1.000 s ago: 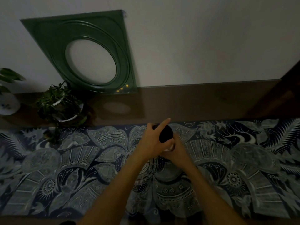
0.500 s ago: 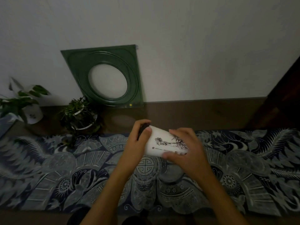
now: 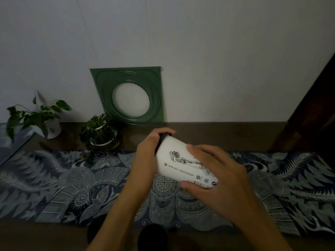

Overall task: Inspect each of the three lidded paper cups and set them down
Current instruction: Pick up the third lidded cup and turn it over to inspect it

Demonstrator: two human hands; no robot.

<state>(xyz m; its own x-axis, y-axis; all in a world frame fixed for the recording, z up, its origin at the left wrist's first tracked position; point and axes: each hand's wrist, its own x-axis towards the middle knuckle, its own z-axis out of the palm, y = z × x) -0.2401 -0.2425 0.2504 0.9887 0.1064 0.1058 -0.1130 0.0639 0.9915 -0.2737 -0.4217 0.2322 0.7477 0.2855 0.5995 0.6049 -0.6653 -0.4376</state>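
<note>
White paper cup (image 3: 178,163) with a black lid (image 3: 161,140) lies tipped on its side, held above the patterned blue cloth (image 3: 54,187) (dim light). Left hand (image 3: 146,156) wraps its fingers over the lid end; right hand (image 3: 215,176) clasps the base end.

left hand (image 3: 147,156) hides most of the cup's lid (image 3: 161,140).
</note>
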